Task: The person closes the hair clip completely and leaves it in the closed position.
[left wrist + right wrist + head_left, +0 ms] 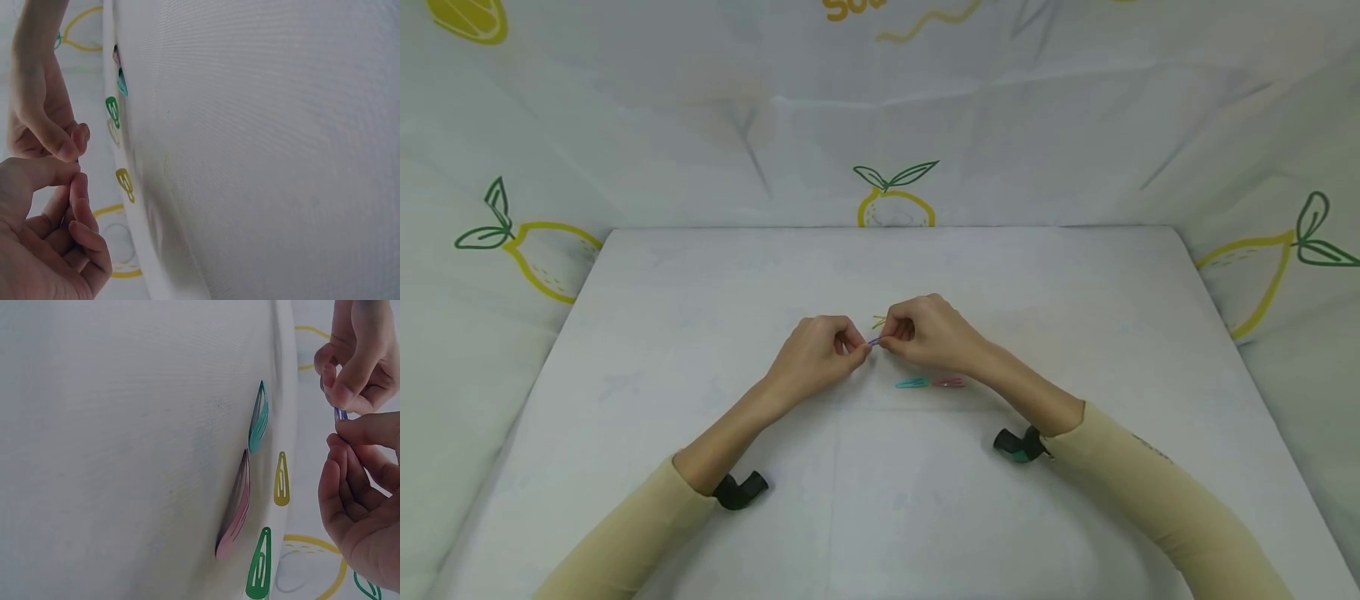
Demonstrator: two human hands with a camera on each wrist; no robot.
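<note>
A blue-purple snap hair clip [875, 341] spans the small gap between both hands, lifted over the white table. My left hand [816, 350] pinches one end of it with thumb and fingertips. The other end is pinched by my right hand [928, 333]. In the right wrist view only a short strip of the blue clip [340, 414] shows; fingers hide the rest. Nearer the body lie a teal hair clip [913, 382] and a pink hair clip [949, 382], end to end. A yellow clip [879, 320] peeks out behind the right fingers.
A green clip [259, 564] and a pale clip [113, 132] lie near the yellow one, hidden by the right hand in the head view. Black curved devices [741, 491] sit at both wrists. A lemon-printed cloth [820, 125] stands behind the table [662, 275].
</note>
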